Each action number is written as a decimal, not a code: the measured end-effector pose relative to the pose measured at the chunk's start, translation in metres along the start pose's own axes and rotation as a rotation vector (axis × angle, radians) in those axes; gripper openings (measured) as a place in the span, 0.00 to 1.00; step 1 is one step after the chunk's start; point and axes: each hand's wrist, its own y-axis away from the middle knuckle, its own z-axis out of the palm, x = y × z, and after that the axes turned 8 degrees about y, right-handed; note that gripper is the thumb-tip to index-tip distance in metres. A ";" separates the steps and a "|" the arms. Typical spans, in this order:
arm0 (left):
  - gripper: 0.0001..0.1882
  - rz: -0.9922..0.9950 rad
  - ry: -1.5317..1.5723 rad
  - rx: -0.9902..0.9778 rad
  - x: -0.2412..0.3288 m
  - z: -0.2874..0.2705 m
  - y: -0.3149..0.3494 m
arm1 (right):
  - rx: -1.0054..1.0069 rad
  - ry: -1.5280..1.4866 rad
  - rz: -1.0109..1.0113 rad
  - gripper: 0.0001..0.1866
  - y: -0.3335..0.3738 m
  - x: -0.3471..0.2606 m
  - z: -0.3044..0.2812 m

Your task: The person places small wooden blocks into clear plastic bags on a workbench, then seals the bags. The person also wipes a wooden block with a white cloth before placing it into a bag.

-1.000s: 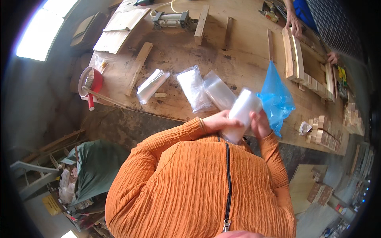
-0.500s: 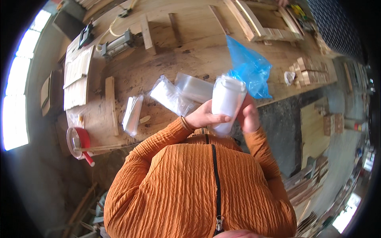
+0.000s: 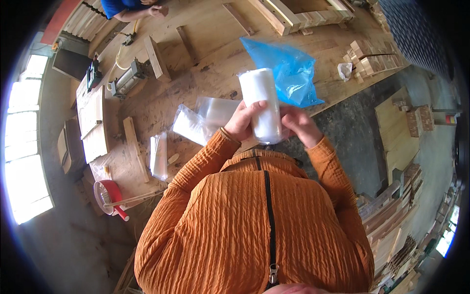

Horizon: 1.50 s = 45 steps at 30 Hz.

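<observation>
In front of my chest is a white, roll-shaped bundle [image 3: 265, 105] in clear, shiny plastic, its long side nearly upright in the view. My left hand [image 3: 243, 120] is closed round its left side, thumb across the front. At the lower right edge, my right hand [image 3: 302, 126] has its fingers bent against the plastic, partly hidden by the bundle. Just beyond lies a crumpled blue plastic bag [image 3: 296, 81] on the wooden table [image 3: 205, 71]. Left of the bundle are a clear plastic packet [image 3: 192, 125], another clear packet [image 3: 215, 109] and a narrow clear packet [image 3: 158, 157].
A red-handled container [image 3: 111, 195] stands at the table's near left corner. Farther back are a metal cylinder [image 3: 129, 78], wood strips [image 3: 156, 59] and a wooden frame [image 3: 289, 22]. Stacked blocks [image 3: 374, 59] lie right. A co-worker's hand [image 3: 155, 11] shows at the far left.
The bundle has turned to show a longer white side. My right hand has shifted to its lower right edge. The view has swung, and a co-worker's arm in a blue sleeve now shows.
</observation>
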 end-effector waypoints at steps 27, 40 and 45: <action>0.30 0.290 0.301 0.361 -0.001 -0.032 0.056 | -0.107 1.096 -0.608 0.34 -0.087 -0.062 -0.007; 0.24 0.553 -0.913 0.434 0.014 -0.032 0.113 | -0.261 -0.063 -0.146 0.29 -0.048 0.004 0.132; 0.18 0.924 -1.397 0.363 0.078 -0.025 0.094 | -0.053 -0.458 -0.104 0.27 -0.073 -0.005 0.127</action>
